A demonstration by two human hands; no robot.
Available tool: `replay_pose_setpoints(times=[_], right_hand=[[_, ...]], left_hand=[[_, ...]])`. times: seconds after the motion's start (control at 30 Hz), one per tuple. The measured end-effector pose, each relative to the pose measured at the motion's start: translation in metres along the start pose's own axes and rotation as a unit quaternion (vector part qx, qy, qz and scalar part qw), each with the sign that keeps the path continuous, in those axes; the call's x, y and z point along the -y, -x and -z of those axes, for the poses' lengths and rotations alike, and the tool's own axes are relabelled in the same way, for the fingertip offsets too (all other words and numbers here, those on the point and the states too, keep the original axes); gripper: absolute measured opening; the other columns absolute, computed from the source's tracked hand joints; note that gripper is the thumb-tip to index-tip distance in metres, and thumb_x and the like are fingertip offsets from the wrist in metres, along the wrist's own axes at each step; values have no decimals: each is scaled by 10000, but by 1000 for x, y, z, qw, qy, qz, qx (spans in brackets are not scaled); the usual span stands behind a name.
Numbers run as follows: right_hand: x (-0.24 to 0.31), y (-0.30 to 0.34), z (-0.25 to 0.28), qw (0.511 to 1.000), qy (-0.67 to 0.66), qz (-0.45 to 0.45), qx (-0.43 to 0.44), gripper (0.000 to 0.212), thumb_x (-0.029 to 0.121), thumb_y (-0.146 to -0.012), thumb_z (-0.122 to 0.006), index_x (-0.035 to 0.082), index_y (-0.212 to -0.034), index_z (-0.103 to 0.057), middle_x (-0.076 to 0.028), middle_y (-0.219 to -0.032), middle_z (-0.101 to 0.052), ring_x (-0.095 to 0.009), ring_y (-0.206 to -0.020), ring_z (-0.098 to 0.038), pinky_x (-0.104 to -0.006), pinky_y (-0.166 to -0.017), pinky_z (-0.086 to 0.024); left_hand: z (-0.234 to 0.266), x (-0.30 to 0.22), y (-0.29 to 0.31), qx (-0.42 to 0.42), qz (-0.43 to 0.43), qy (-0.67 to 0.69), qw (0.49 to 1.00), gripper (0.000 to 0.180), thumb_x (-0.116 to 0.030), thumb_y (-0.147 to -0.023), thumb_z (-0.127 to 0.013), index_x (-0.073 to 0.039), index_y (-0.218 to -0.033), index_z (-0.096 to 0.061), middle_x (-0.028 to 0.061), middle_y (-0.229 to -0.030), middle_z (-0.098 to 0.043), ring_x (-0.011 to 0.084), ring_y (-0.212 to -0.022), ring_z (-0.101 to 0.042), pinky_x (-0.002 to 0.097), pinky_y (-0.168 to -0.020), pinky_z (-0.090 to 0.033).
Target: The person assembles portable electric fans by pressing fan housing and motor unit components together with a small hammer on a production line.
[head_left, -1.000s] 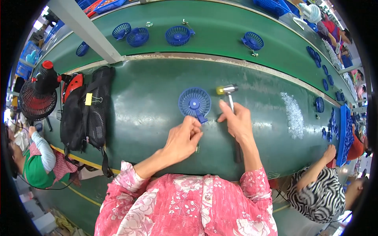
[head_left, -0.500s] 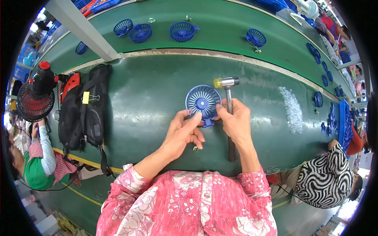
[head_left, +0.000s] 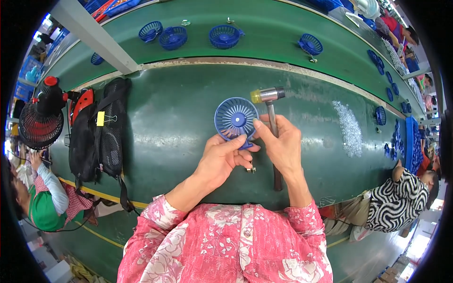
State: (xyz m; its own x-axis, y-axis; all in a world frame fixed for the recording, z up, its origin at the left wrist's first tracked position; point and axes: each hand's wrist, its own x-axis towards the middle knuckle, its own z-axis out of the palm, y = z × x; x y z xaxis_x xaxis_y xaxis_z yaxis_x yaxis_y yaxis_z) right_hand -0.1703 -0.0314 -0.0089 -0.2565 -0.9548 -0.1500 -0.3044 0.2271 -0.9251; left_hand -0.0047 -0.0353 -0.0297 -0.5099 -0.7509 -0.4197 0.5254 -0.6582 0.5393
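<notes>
My left hand point(head_left: 218, 160) pinches the lower rim of a round blue plastic fan guard point(head_left: 231, 111) between thumb and fingers. The guard's ribs spread from a hub, and a short tab sticks out below. Beside the curled lower fingers of this hand shows a small metal piece point(head_left: 251, 170), too small to name. My right hand point(head_left: 285, 141) is closed around the handle of a hammer point(head_left: 271, 111), while its thumb touches the guard's right edge. The hammer has a metal head with a yellow face and a dark face, pointing away from me. My palm hides part of the handle.
Beyond the green table point(head_left: 174, 122) runs a green belt point(head_left: 264, 28) with several blue guards point(head_left: 224, 36). A black bag point(head_left: 96, 137) and a fan point(head_left: 43, 113) stand left. Small clear pieces point(head_left: 348, 127) lie right. Co-workers sit on both sides; a blue crate point(head_left: 413, 146) is far right.
The fan guard has shifted slightly left and away from me, tilting a little. The small metal piece by my left fingers has moved right. The hammer head has moved slightly left.
</notes>
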Motion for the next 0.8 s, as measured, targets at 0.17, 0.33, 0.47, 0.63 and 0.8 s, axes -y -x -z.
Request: replay_pose_setpoints(times=[0.17,0.33,0.47,0.63,0.8], right_hand=[[-3,20,-1,993,-80,-52,76,359,270,-944,-667,-53,-1099,-646,-83,-843,-708,-83,-792,-634,-260,-687,-498],[-11,33,0,983,-123,-56,121,327,203,-918,-693,-36,-1134,-633,-13,-794,-650,-71,-728,-585,-247,-621,-461],[7,33,12,991,-9,-40,130,320,80,-870,-702,-5,-1170,-632,47,-764,-572,-20,-664,-484,-199,-584,-394],[13,35,16,992,38,-38,110,282,64,-843,-694,5,-1114,-640,53,-734,-546,-26,-646,-464,-221,-580,-396],[7,30,21,994,45,-24,92,238,66,-842,-693,5,-1067,-642,50,-709,-546,-27,-633,-459,-222,-577,-395]], left_hand=[[9,-7,-4,14,-9,44,999,240,-139,-971,-580,59,-1105,-600,199,-1004,-698,158,-694,-683,303,-592,-611],[10,-10,-5,7,1,25,1000,242,-161,-967,-592,59,-1064,-613,219,-960,-701,150,-643,-664,288,-549,-587],[7,-15,-3,0,-16,14,1000,250,-173,-962,-603,60,-1051,-614,223,-939,-702,147,-615,-654,281,-526,-575],[9,-16,-3,18,-26,-32,999,238,-149,-943,-630,54,-1063,-596,225,-924,-699,149,-594,-650,289,-485,-567],[12,-14,-3,8,-15,-54,998,244,-130,-922,-658,35,-1084,-578,215,-894,-697,161,-568,-649,294,-462,-563]])
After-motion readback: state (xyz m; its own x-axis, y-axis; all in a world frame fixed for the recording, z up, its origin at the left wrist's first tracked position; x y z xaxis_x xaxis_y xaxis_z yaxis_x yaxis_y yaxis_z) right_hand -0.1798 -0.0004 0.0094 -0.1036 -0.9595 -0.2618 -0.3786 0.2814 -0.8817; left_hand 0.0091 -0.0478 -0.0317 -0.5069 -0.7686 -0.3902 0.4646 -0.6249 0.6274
